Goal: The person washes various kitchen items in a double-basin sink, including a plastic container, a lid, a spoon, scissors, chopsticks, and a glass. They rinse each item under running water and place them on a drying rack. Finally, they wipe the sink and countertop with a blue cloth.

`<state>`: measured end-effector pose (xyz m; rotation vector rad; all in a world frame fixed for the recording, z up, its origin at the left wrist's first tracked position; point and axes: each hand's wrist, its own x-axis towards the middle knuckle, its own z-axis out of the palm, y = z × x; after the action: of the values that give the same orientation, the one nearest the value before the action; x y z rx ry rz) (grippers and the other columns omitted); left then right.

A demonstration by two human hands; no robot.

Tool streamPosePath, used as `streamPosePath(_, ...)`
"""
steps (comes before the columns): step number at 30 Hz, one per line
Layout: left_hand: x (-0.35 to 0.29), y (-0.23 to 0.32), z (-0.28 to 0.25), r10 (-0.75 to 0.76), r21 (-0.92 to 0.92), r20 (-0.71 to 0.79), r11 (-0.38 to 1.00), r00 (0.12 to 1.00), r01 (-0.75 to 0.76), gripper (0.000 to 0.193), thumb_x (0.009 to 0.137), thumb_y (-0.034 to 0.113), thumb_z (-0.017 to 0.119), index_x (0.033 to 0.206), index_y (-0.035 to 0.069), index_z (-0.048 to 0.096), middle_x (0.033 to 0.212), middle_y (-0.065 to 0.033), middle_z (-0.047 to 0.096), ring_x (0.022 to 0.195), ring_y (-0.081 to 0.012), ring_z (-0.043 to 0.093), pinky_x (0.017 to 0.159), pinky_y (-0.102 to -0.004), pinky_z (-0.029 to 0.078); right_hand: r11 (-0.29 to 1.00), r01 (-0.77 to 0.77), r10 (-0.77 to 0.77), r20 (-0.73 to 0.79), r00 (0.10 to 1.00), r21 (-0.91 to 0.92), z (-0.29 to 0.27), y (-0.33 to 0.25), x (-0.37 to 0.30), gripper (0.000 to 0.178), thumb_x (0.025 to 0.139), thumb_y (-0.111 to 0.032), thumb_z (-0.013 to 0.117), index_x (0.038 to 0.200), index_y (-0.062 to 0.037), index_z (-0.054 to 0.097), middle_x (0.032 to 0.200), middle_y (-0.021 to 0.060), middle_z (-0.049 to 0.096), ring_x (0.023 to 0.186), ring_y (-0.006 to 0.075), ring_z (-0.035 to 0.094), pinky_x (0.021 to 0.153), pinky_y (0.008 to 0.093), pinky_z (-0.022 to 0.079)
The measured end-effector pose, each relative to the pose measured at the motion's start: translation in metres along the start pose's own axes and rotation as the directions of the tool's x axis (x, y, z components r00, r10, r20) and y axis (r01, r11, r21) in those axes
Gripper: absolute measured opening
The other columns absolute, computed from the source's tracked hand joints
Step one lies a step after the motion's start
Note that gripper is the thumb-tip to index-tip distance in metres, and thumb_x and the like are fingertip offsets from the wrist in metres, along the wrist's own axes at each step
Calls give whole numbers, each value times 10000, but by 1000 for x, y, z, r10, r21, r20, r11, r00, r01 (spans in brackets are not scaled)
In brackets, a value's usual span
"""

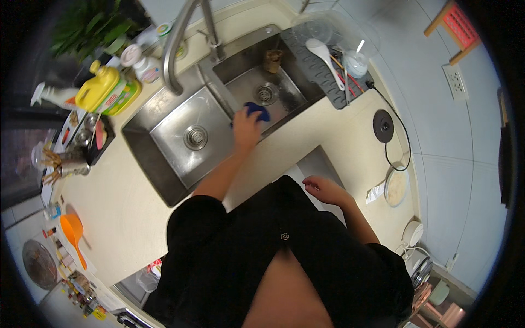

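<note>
My left hand reaches over the divider of a steel double-basin sink, its fingers closed on a dark blue cloth. The cloth lies against the near side of the right basin, beside its drain. Part of the cloth is hidden under my fingers. In front of my body, near the counter's front edge, hovers my right hand. Its fingers are loosely bent and apart, with nothing in them. A steel faucet arches over the left basin.
A brown clump sits in the right basin's far corner. A grey drying mat holds a white ladle. On the left stand a yellow jug and an orange scoop. A black corded base lies right.
</note>
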<state>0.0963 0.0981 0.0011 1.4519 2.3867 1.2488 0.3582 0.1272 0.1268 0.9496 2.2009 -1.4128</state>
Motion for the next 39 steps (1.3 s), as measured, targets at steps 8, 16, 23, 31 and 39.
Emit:
streamPosePath(8, -7, 105, 90, 525, -258, 301, 848, 796, -462, 371, 640, 107, 608, 1003, 173, 567, 1077, -150, 464, 931, -295, 438, 752, -401, 348, 999, 18, -14, -100, 995, 40, -34, 25, -9, 265, 797, -195, 506, 985, -12, 542, 901, 148, 586, 801, 262, 571, 710, 338, 449)
streamPosePath(16, 57, 43, 137, 275, 292, 305, 884, 912, -364, 269, 716, 167, 579, 977, 103, 583, 912, -158, 557, 794, -282, 509, 667, -367, 410, 999, 22, -23, -29, 999, -30, -42, 44, -6, 260, 809, -183, 489, 989, -2, 542, 901, 138, 578, 814, 229, 559, 719, 301, 442)
streamPosePath(23, 51, 7, -5, -307, -627, 412, 588, 858, 511, 261, 848, 236, 503, 938, -1, 568, 825, -72, 588, 748, -140, 547, 679, -242, 412, 929, 293, -174, -433, 885, 226, -49, 30, 62, 304, 765, -131, 560, 1043, -17, 514, 938, 138, 567, 823, 211, 573, 701, 301, 465)
streamPosePath(31, 3, 53, -149, -470, -724, 324, 436, 821, 535, 182, 795, 116, 576, 944, 10, 580, 928, -17, 579, 800, -84, 533, 713, -204, 421, 765, 558, -514, -217, 830, 320, -30, -110, 165, 308, 713, -128, 635, 987, -15, 550, 931, 112, 567, 829, 153, 560, 701, 263, 452)
streamPosePath(39, -51, 53, -259, -491, -661, -156, 697, 857, 279, 120, 707, 15, 639, 735, 3, 523, 691, -14, 508, 610, -74, 486, 599, -197, 403, 522, 655, -754, -63, 654, 546, -14, -219, 143, 151, 764, -78, 587, 896, -11, 553, 789, 37, 568, 714, 91, 534, 641, 225, 440)
